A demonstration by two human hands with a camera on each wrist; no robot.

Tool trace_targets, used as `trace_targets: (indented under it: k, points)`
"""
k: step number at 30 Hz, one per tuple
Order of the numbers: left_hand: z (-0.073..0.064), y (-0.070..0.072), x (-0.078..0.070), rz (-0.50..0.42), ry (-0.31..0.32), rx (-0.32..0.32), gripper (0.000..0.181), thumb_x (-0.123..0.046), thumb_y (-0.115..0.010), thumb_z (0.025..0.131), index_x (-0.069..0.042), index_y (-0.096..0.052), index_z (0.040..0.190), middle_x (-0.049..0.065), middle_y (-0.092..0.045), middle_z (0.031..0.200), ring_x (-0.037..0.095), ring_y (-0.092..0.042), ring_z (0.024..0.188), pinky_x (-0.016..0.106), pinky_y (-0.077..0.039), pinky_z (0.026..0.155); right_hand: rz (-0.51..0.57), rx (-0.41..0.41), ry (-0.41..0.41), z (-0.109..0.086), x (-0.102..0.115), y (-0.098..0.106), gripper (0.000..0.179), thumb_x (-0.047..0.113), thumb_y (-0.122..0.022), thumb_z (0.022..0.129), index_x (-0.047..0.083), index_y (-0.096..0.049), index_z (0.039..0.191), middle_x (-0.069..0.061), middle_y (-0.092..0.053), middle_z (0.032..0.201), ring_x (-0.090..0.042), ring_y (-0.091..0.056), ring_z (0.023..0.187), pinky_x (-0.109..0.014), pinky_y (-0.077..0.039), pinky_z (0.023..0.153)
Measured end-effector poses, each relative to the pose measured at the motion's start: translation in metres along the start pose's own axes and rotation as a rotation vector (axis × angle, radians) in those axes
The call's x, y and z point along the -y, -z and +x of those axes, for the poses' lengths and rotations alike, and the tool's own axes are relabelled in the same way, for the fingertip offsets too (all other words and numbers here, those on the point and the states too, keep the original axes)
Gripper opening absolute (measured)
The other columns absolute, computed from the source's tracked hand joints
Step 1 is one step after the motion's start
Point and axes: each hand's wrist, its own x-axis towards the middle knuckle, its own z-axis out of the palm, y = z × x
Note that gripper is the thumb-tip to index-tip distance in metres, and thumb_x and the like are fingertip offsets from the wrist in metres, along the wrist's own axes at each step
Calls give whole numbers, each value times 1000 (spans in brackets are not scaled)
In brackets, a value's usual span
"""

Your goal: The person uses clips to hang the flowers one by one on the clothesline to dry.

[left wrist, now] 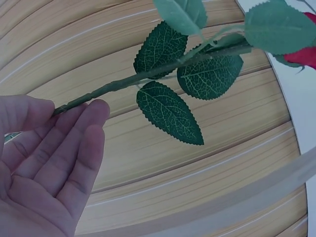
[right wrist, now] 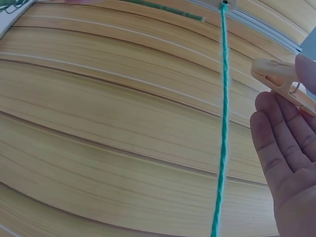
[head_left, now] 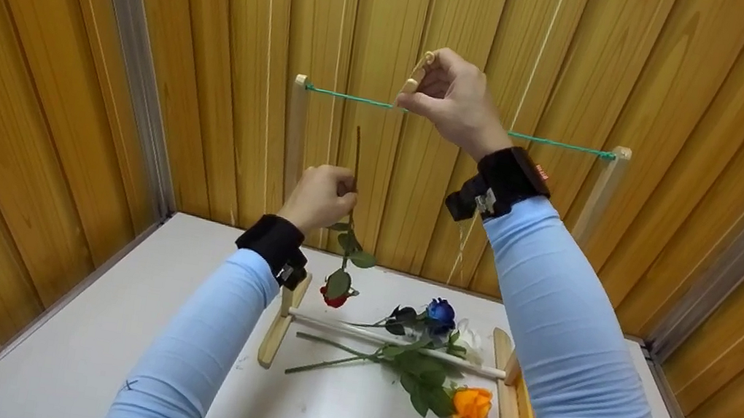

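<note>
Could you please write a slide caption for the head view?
Left grip holds a red rose upside down; right grip holds a clip near the green string.

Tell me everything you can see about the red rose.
The red rose is held with its bloom down, stem end up, apart from the green cord. Its slim green stem carries dark, toothed leaves with pale veins, looking like fabric. The left hand pinches the stem partway along. A leaf partly hides the bloom.
</note>
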Motion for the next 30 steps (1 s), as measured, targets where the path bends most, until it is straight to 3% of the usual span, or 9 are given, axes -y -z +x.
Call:
trace_targets:
  k: [11,17,24,30]
  points:
    - [7,4,3,-31,10,-45,12,-2,-62,94,-1,-73,90,14,-74,87,25,-68,78,33,-52,69,114,-66,44,19,-1,-16,24,2,-80,88,5,-62,103,-1,-72,92,-11,-67,81,-24,-54,80]
    - [14,6,-2,-47,8,-80,14,-3,-61,95,-1,-75,92,13,-74,86,26,-70,78,34,-53,70,108,-81,18,27,5,-23,21,2,-80,89,5,-62,101,0,-68,91,-11,-66,83,-25,-54,82]
    - [19,13,0,-62,70,-88,15,-4,-61,95,-1,-75,93,12,-74,87,25,-69,78,32,-52,68,75,-89,-35,35,7,-40,18,0,-78,89,7,-63,98,-2,-69,90,-12,-66,83,-25,-53,79]
    - [19,20,5,-90,105,-147,15,-3,-61,93,0,-75,89,13,-73,83,23,-65,74,27,-47,64,27,-106,-56,39,12,-62,18,1,-79,88,7,-63,96,0,-67,88,-12,-64,83,-24,-51,77]
